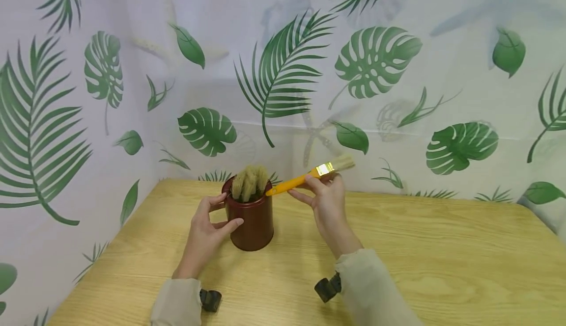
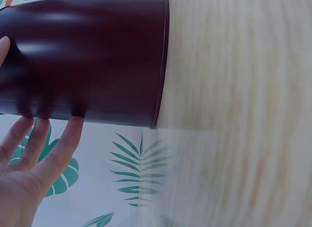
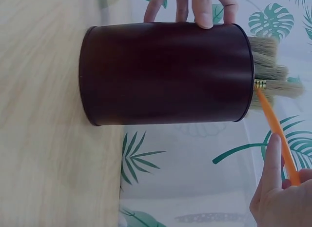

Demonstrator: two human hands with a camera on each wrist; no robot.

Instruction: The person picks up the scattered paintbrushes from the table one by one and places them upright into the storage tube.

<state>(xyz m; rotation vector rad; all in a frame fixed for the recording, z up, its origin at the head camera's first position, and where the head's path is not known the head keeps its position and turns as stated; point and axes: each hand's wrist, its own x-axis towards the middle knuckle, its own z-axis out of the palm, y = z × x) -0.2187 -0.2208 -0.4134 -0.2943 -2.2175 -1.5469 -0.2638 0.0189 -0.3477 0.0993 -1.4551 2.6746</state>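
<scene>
A dark red cylindrical can stands upright on the table, with several paintbrushes in it, bristles up. My left hand holds the can at its left side, thumb on the near wall and fingers around the far side; in the left wrist view its fingertips touch the dark wall. My right hand pinches an orange-handled paintbrush just right of the can. Its pale bristles point up and right, away from the can, and the handle's end is at the rim. The other brushes' handles are hidden inside the can.
The can stands towards the far left part of a light wood table. Behind and to the left hangs a white leaf-print cloth, close to the table's far edge. Black wrist cameras sit at both sleeves.
</scene>
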